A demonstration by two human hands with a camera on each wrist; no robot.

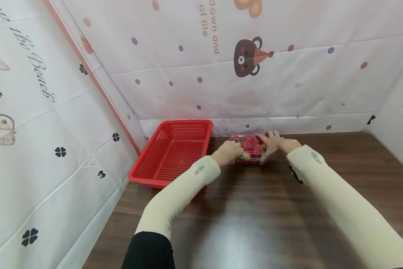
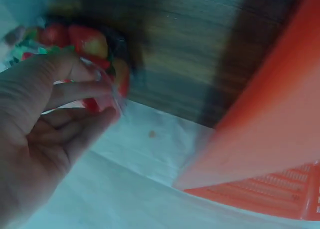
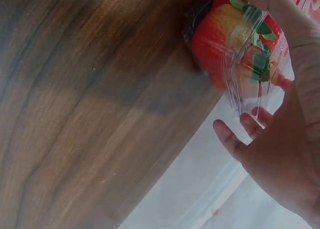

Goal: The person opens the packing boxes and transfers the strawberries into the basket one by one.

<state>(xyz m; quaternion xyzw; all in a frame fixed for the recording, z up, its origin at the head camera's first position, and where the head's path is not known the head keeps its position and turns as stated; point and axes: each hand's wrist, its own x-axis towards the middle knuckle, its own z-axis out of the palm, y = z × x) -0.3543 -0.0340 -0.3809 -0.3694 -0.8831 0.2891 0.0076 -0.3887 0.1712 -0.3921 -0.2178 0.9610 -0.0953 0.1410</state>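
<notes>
A clear plastic box of red strawberries (image 1: 251,147) stands on the wooden table near the back wall. My left hand (image 1: 229,152) pinches its clear rim on the left side, thumb and fingers meeting on the thin plastic (image 2: 107,84) in the left wrist view. From the other side my right hand (image 1: 272,145) holds the box, thumb toward the front and fingers over the far edge. The right wrist view shows these fingers (image 3: 232,139) bent around the plastic corner beside a large strawberry (image 3: 212,41) with green leaves.
A red perforated plastic basket (image 1: 184,149) sits left of the box, near the left wall. Behind it all hangs a white printed sheet (image 1: 174,97) that meets the back of the brown table (image 1: 288,224). Pale sleeves cover both forearms.
</notes>
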